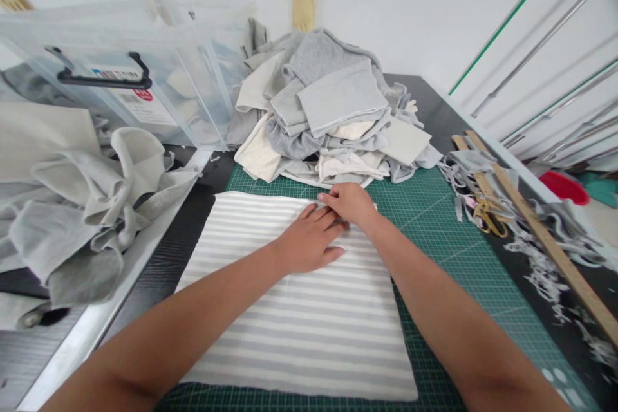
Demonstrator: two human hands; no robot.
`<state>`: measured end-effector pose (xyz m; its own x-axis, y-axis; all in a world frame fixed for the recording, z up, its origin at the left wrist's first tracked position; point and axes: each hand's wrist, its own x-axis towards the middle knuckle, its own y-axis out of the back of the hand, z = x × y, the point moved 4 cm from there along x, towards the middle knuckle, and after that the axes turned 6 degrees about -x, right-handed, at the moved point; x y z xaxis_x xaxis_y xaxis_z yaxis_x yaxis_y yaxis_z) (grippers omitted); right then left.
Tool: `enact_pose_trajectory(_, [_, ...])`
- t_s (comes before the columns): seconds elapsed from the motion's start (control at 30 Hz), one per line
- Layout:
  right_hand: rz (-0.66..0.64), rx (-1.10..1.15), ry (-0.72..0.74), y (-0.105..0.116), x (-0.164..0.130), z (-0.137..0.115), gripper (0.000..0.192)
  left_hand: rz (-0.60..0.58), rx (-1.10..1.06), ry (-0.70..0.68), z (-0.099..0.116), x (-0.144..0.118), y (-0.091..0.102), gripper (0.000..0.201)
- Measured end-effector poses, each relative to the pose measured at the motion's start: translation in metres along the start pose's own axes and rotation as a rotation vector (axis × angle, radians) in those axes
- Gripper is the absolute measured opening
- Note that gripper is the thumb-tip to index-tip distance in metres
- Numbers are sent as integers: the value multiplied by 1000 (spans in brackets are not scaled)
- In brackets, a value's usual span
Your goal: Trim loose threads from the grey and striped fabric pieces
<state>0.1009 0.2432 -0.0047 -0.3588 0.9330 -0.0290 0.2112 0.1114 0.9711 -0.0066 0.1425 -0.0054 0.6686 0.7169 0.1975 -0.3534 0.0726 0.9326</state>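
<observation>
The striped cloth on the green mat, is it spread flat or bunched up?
Spread flat: the striped cloth lies smooth on the cutting mat.

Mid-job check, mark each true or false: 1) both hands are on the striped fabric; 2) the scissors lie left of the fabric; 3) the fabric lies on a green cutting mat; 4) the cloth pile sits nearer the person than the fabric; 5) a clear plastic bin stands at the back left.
1) True: the left hand lies flat on the striped fabric, and the right hand touches it near its far edge.
2) False: the scissors lie to the right, beside a wooden ruler.
3) True: the green cutting mat lies under it.
4) False: the cloth pile is beyond the fabric.
5) True: the clear plastic bin stands there.
</observation>
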Motion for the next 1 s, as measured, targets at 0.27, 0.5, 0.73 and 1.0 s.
enact_pose_trajectory(0.27, [23,-37,-13,-1,0,-1,44,-5,0,4,0,1,-1,50])
enact_pose_trajectory(0.5, [41,-34,17,0,-2,-2,46,-6,-9,6,0,1,-1,51])
enact_pose_trajectory(0.73, [32,57,34,2,0,4,49,-7,-29,10,-1,2,-1,48])
enact_pose_trajectory(1.0, [3,192,88,1,4,11,51,-8,-9,26,0,1,-2,47])
